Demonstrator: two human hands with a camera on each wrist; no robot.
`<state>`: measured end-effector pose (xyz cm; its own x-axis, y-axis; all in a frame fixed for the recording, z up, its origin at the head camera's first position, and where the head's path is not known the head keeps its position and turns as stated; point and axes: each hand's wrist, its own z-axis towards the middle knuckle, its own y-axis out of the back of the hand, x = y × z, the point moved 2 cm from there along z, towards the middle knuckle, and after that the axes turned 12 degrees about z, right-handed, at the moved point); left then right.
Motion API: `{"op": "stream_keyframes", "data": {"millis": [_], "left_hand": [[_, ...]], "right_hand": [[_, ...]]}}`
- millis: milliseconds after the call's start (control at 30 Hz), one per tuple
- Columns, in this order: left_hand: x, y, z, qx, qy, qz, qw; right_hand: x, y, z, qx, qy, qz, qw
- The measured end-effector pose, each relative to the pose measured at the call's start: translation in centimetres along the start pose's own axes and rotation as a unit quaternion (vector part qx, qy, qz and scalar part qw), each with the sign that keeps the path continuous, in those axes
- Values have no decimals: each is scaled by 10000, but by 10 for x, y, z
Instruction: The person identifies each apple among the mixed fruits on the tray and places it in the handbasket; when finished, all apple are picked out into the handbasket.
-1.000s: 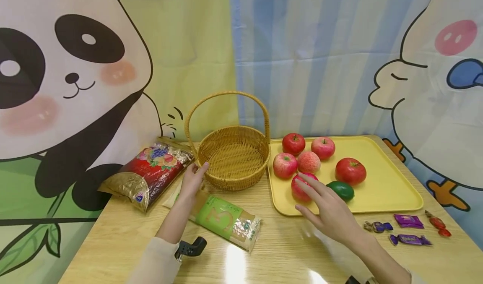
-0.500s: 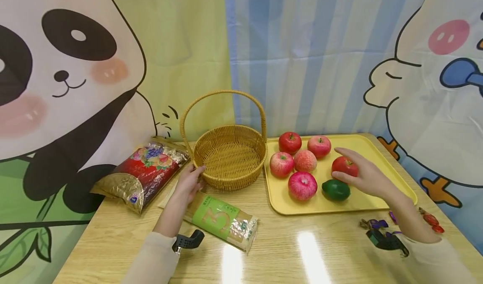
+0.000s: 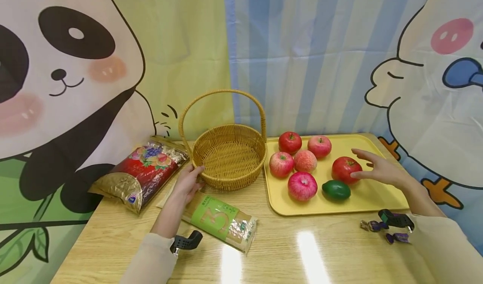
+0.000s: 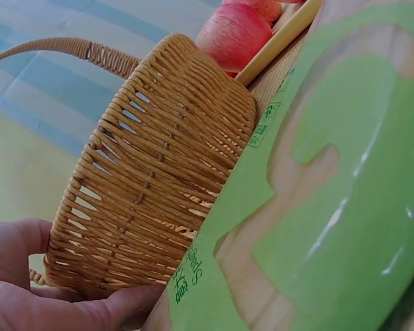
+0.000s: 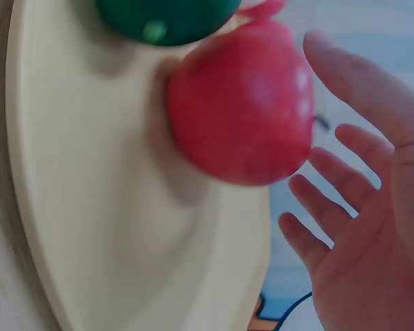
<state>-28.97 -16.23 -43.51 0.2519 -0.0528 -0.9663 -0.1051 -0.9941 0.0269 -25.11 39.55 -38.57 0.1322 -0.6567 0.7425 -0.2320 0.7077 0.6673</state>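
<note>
At the left side of the wicker basket (image 3: pixel 235 182), my left hand (image 3: pixel 187 183) grips the rim, its thumb over the edge. The left wrist view shows that hand (image 4: pixel 69 303) with fingers against the woven wall (image 4: pixel 145 172). My right hand (image 3: pixel 385 173) hovers over the right part of the yellow tray (image 3: pixel 377 202), thumb and fingers spread and holding nothing. Just left of it lies a red tomato (image 3: pixel 343 169); in the right wrist view the fingertips come close beside this tomato (image 5: pixel 241 103). A dark green oval fruit (image 3: pixel 336 190) lies before the tomato.
Several apples (image 3: pixel 281 165) and a peach (image 3: pixel 305 161) fill the tray's left part. A noodle packet (image 3: pixel 219 221) lies before the basket, a red and gold bag (image 3: pixel 147 170) left of it. Wrapped candies (image 3: pixel 396 237) lie partly behind the right sleeve (image 3: pixel 441 242).
My right hand has moved right, from over the bright pink apple at the tray's front left, past the tomato to its right side. My left hand stays at the basket rim.
</note>
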Motion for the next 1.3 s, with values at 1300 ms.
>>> {"op": "stream_keyframes", "data": {"millis": [1300], "left_hand": [[2, -1, 0, 139, -187, -296, 9993]], "right_hand": [[81, -29, 47, 285, 598, 1186, 9907]]}}
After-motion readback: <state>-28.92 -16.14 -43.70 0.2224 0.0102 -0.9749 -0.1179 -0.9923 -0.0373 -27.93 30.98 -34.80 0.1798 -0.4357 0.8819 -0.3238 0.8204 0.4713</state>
